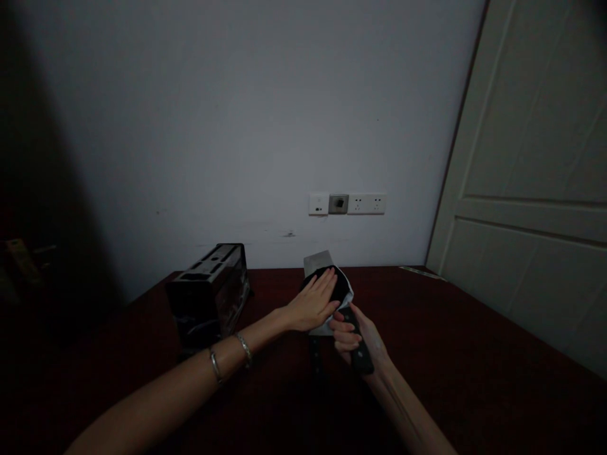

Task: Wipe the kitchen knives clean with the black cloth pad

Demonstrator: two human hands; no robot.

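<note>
- A dark slotted knife block [208, 291] is being shown at the left of the dark red table [474, 341], close to the wall [237, 126]. It is standing well left of the hands and is being touched by neither.
- Two bracelets [244, 347] are being worn on the left wrist.
- The left hand [310, 306] is being held flat, fingers stretched out and close together. The palm is being laid on a cloth [342, 287], and nothing is being gripped by it.
- The cloth, dark with a pale edge, is being pressed around the blade of a knife [318, 260], just above the table's middle. Only the grey far end of the blade is being left bare beyond the fingertips.
- The knife's long axis is being kept running from the person towards the wall. The blade end is being pointed away and slightly left, and the black handle [364, 361] back and slightly right.
- The right hand [353, 335] is being clenched around that handle, fingers curled over it, just below the left hand and almost touching it.
- Whether the blade is being rested on the table cannot be told in the dim light.
- Wall sockets [348, 203] are being seen above the blade, and a pale panelled door [531, 177] at the far right; neither is standing in the way of the hands.
</note>
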